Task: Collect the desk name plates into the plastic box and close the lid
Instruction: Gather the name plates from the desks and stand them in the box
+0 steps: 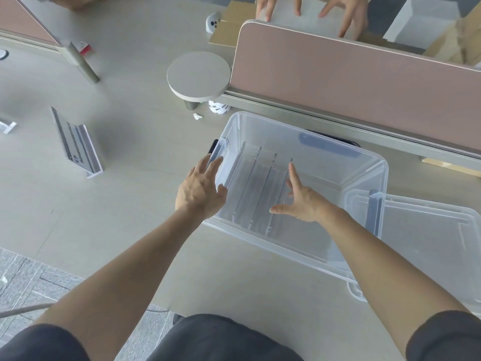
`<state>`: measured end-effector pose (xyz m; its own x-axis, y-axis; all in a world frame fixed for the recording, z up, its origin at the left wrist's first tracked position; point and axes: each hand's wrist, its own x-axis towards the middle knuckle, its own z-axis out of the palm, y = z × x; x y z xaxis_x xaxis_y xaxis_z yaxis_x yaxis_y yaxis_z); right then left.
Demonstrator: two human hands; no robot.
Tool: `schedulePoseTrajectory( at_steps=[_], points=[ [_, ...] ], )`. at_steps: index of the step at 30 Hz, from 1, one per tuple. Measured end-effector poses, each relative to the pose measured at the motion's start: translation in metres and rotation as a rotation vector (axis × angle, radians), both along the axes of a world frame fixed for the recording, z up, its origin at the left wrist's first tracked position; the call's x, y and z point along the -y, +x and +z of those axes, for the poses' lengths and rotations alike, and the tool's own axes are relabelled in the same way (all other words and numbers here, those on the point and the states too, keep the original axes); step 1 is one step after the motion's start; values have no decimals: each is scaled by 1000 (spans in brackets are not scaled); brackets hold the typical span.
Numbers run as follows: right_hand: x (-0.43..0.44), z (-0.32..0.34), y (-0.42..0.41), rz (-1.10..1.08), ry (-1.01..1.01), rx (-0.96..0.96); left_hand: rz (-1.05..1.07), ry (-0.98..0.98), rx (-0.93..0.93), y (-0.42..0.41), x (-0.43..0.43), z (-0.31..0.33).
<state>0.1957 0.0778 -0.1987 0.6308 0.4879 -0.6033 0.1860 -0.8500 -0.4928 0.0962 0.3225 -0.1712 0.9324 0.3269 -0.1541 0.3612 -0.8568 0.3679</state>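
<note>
1. Now your left hand [200, 190] is spread wide, empty, its fingertips at the left end wall of the plastic box [369, 162]; your right hand [299, 199] is splayed just as wide and empty over the box's inside, just above the plates.
2. Four name plates [263, 183] already stand on edge in a row at the left end of the box, roughly parallel. Judged from that, the step in hand is tidying this row, so keep your palms flat and nudge the plates together rather than pinching one.
3. Next, go for the name plate [78, 145] lying well apart on the desk [130, 230] to the left; another piece at the far left edge may be a plate too, though I cannot tell.
4. That plate is clear acrylic, L-shaped, with a grey printed face; it looks slippery and sharp-edged, so take it by the long edges.
5. Leave room on the right of the row, and mind the lid [429, 246] lying under the box's right end.
</note>
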Motion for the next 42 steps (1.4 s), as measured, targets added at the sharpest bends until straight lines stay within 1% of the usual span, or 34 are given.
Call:
schedulePoseTrajectory(
  at_steps=[8, 11, 16, 19, 30, 34, 36, 37, 38, 41, 42],
  points=[
    [-1, 1, -1, 16, -23, 15, -5, 9, 10, 0, 0, 0],
    [-5, -6, -2, -57, -3, -37, -1, 14, 0, 0, 0, 0],
    [-10, -14, -10, -247, 178, -173, -7, 21, 9, 0, 0, -3],
    [-10, -15, -12, -308, 238, -215, -3, 25, 7, 0, -1, -4],
    [-8, -32, -23, -561, 338, -376, -2, 45, 2, 0, 1, -3],
    [-9, -28, -20, -567, 376, -442, -9, 62, -6, 1, 1, -4],
    [-9, -23, -15, -582, 340, -467, -10, 66, -15, 2, 0, -4],
    [-10, -18, -13, -580, 288, -412, -14, 58, -18, 2, -1, -4],
    [-11, -11, -8, -560, 224, -301, -20, 33, -15, 2, -2, -4],
    [-19, 21, 8, -482, 166, 175, -14, -132, 52, 3, -9, -1],
    [-24, 35, 11, -449, 168, 295, 6, -179, 91, 2, -13, 1]
  ],
)
